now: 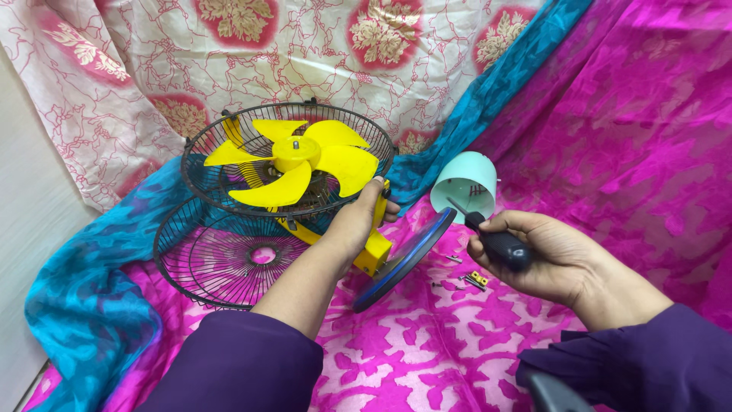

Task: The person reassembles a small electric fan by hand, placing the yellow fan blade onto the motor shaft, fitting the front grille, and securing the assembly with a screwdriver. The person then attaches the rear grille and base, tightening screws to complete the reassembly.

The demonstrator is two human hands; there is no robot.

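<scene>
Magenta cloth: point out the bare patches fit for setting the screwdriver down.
Bare magenta cloth lies in the foreground between the two sleeves, and at far right past the mint cover. Crowded: small screws beside the blue base, under the right hand holding the screwdriver; the loose grille fills the left.

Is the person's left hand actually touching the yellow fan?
Touching. The head view shows the left hand wrapped around the yellow fan at its neck, just below the rear grille, with no gap between fingers and plastic.
</scene>
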